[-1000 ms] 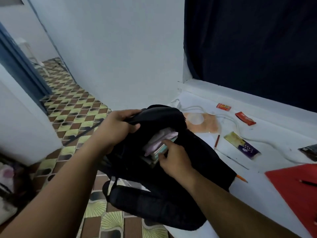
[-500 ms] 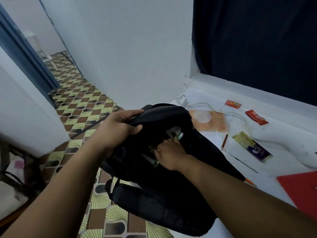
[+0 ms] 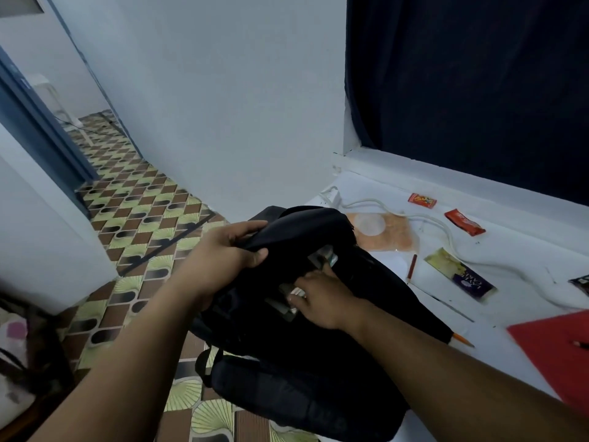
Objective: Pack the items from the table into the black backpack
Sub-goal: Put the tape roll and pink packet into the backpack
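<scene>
The black backpack (image 3: pixel 306 371) hangs over the left edge of the white table (image 3: pixel 510 250). My left hand (image 3: pixel 220 260) grips the bag's upper flap and holds the opening apart. My right hand (image 3: pixel 322 298) reaches into the opening, its fingers curled around pale items (image 3: pixel 294 293) inside; a white and green packet edge (image 3: pixel 325 255) shows above it. On the table lie an orange pouch (image 3: pixel 382 232), a yellow-purple packet (image 3: pixel 462 275), two red wrappers (image 3: pixel 422 199) (image 3: pixel 464 222), a short red pencil (image 3: pixel 412 267) and an orange pencil (image 3: pixel 462 339).
A white cable (image 3: pixel 446 231) runs across the table from an adapter at the back left. A red folder (image 3: pixel 554 355) lies at the right edge, a dark packet (image 3: pixel 581 282) beyond it. A dark curtain (image 3: pixel 462 84) hangs behind. Patterned floor tiles (image 3: pixel 134 218) spread to the left.
My right hand has pushed the pale items deeper into the backpack; the pink bundle seen a second ago is now mostly hidden. My left hand keeps its grip on the flap.
</scene>
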A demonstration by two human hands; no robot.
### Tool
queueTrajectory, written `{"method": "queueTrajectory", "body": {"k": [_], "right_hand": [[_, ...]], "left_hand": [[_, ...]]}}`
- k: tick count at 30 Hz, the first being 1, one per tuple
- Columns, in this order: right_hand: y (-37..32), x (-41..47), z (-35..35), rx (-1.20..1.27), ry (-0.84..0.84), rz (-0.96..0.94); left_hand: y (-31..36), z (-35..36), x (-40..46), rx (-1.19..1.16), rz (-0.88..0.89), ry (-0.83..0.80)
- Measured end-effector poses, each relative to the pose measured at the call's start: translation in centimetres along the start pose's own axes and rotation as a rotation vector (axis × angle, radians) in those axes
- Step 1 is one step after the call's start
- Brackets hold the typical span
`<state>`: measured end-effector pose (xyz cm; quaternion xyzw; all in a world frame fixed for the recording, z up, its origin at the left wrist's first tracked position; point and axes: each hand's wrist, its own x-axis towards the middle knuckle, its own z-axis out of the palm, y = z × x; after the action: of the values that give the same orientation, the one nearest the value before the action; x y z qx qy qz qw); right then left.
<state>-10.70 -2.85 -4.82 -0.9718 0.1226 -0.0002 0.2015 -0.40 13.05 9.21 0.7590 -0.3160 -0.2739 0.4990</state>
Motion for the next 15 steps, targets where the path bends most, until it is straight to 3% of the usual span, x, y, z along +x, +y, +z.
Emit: {"method": "queueTrajectory", "body": {"k": [3,6,7,8,10,12,13,15], "right_hand": [[1.2,-3.6,0.3,0.302,0.267,0.020],[1.5,-8.2,-0.8,0.667,0.609,0.250],[1.4,-9.5,-1.5,0.744,0.701,0.332],[1.6,-10.6,-1.9,0.778,0.771,0.398],[2.4,-12.0,-2.3,0.735,0.806,0.516],[3.2,-12.7,-1.9,0.630,0.708,0.651],[3.4,-13.0,-1.6,0.582,0.631,0.715],[3.6,-13.3,-0.6,0.496,0.501,0.822]], "left_hand": [[-1.5,0.7,-0.4,-0.026,0.006,-0.061],[-3.2,2.0,-1.4,0.139,-0.017,-0.405],[-3.8,2.5,-1.3,0.090,-0.032,-0.460],[-4.2,3.0,-1.1,-0.036,-0.033,-0.412],[-5.5,3.5,-0.4,-0.150,0.112,-0.029],[-7.7,3.2,1.2,0.171,0.335,0.388],[-9.0,3.1,2.1,0.406,0.362,0.449],[-11.8,3.4,3.3,0.737,0.127,0.298]]}}
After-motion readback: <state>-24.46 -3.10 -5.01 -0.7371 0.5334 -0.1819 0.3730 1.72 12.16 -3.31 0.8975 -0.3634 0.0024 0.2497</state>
